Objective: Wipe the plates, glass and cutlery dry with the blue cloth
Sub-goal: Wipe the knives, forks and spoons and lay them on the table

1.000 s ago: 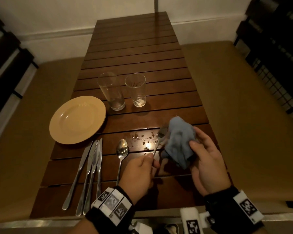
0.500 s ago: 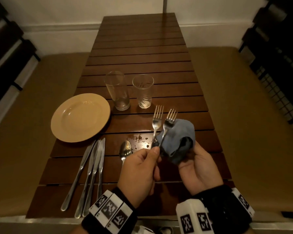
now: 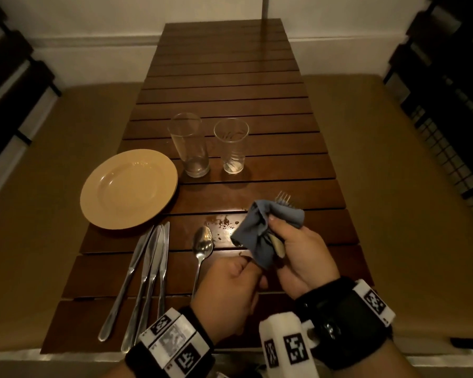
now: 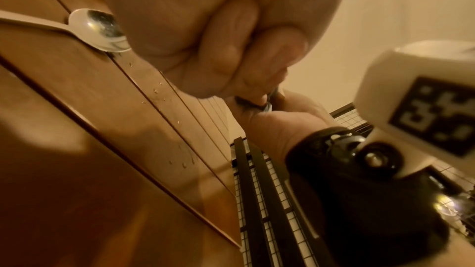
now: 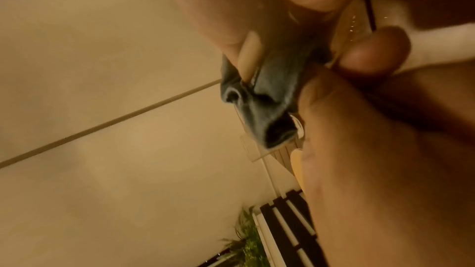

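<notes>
My right hand grips the bunched blue cloth wrapped round the forks, whose tines stick out past the cloth's far edge. My left hand pinches the fork handles just below the cloth; the handles themselves are hidden. In the right wrist view the cloth is squeezed between thumb and fingers. In the left wrist view the curled fingers close on a thin metal handle. A yellow plate, two glasses, three knives and a spoon lie on the slatted wooden table.
Water drops spot the table near the spoon bowl. Tan cushioned benches flank the table on both sides. Dark slatted and wire-grid frames stand at the far right and left. A white wall runs behind.
The cloth has slid up over the forks, which were bare and upright half a second ago; only the tine tips show now. Both hands shifted slightly right and lower.
</notes>
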A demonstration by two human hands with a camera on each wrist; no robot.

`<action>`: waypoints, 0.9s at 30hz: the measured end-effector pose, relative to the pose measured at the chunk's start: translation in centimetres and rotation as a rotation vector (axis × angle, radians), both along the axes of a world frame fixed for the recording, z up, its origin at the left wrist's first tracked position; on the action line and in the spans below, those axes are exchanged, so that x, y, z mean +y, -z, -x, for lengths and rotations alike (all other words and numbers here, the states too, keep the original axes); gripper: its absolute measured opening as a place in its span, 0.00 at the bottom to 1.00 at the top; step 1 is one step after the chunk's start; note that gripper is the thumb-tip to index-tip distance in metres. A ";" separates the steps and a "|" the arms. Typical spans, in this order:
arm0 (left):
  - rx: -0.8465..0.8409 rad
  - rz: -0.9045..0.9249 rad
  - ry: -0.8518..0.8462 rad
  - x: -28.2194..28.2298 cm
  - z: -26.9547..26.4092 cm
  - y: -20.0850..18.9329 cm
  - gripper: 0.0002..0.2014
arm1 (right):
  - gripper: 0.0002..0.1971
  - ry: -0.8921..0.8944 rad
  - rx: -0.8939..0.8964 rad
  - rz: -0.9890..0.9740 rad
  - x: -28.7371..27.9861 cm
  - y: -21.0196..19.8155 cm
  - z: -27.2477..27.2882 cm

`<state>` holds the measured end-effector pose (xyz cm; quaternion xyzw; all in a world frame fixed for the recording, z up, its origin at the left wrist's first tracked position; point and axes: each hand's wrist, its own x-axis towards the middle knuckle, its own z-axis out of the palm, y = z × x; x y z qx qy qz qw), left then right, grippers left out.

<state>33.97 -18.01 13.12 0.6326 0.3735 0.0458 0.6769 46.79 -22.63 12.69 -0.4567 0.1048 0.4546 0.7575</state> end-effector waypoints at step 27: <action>0.053 -0.019 0.059 0.7 1.9 -2.0 0.22 | 0.09 0.152 -0.285 0.160 -0.2 -1.0 -3.3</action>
